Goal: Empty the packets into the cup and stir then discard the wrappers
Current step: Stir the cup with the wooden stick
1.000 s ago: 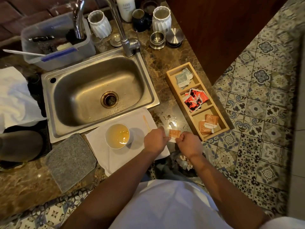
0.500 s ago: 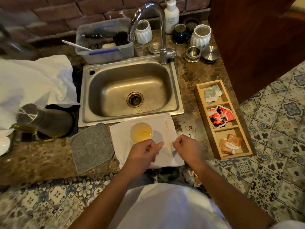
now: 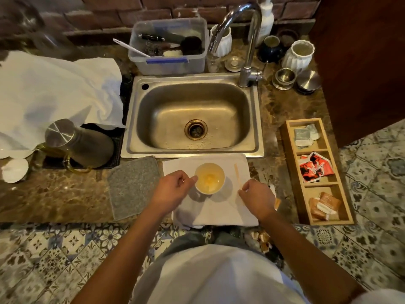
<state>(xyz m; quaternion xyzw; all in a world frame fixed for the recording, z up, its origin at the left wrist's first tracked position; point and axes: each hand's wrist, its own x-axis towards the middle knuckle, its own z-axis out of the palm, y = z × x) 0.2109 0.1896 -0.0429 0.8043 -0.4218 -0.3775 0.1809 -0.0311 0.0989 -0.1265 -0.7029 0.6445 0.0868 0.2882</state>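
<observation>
A white cup (image 3: 209, 178) of pale yellow liquid stands on a white cloth (image 3: 219, 211) in front of the sink. My left hand (image 3: 173, 190) is at the cup's left side, thumb and forefinger closed on its rim. A thin wooden stir stick (image 3: 237, 173) lies on the cloth right of the cup. My right hand (image 3: 256, 197) pinches the stick's near end. An orange packet (image 3: 277, 203) peeks out on the counter behind my right hand. A wooden tray (image 3: 289, 163) holds grey-green packets (image 3: 304, 134), red packets (image 3: 314, 167) and orange packets (image 3: 324, 206).
The steel sink (image 3: 192, 119) and faucet (image 3: 247, 42) are just behind the cup. A grey mat (image 3: 133, 187) lies left of the cloth, a metal jug (image 3: 79, 141) further left. Jars and metal lids crowd the back right. Crumpled wrappers (image 3: 262, 239) lie low by my legs.
Both hands let go of the orange packet they held together. My left hand moved to the cup's rim, my right hand to the stick. The view shifted, so the counter sits further right.
</observation>
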